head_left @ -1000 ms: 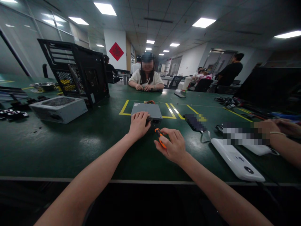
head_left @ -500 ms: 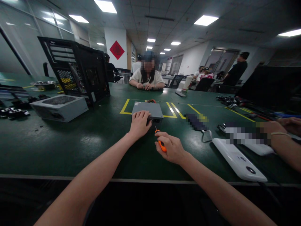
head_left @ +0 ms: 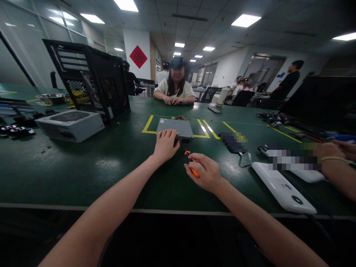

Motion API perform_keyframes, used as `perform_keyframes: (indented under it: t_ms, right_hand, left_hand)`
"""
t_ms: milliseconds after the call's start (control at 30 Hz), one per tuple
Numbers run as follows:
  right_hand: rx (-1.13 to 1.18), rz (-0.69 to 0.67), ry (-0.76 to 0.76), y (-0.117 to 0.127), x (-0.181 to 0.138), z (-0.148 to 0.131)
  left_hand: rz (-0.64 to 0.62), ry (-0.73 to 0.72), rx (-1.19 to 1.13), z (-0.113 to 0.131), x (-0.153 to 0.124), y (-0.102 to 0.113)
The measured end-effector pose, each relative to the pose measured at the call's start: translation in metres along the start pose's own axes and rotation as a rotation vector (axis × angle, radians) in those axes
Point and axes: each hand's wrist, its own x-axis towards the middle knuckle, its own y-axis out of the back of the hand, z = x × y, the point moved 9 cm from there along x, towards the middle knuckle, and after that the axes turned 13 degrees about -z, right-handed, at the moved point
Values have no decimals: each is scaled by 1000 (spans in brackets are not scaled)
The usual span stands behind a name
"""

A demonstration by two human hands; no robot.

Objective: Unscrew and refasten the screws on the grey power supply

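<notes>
Workbench seen from the wearer's head; clock directions are read across the view from the grey power supply (head_left: 178, 127), which lies flat at mid-table as the centre of the dial. The table (head_left: 125, 181) has a dark green, glossy top with pale reflections and a light strip along its near edge. Yellow tape (head_left: 147, 124) marks the surface on both sides of the unit. At seven o'clock, the left hand (head_left: 166, 146) rests over the unit's near edge, fingers on top; whether the thumb closes on it cannot be told. Between four and five, the right hand (head_left: 204, 170) has its fingers wrapped around an orange-handled screwdriver (head_left: 195, 172), the shaft directed at the unit; contact cannot be made out.

On the surface: a second power supply (head_left: 80, 126) at nine; an open black computer case (head_left: 116, 74) at ten; a dark, partly blurred phone-like device (head_left: 233, 142) just past three; a white power bank (head_left: 282, 189) at four; a tangle of cables (head_left: 271, 120) at three.

Room: a seated person (head_left: 175, 91) in white at twelve; a red diamond-shaped sign (head_left: 138, 56) on a white pillar at eleven; glass panels (head_left: 16, 40) at ten; a person in black (head_left: 289, 83) between two and three.
</notes>
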Motion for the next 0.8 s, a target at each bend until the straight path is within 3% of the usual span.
perform_keyframes:
  t_ms: [267,633,800]
  right_hand:
    - [-55,124,-14,12,2,1]
    - [15,-31,85,-9,-2,-3]
    - [24,5,8,-6,-2,3]
  left_hand:
    - [-3,-3,11,0,0,0]
    - [-1,-7,-9,-1,0,-1]
    - [-15,8,-20,-3,0,-2]
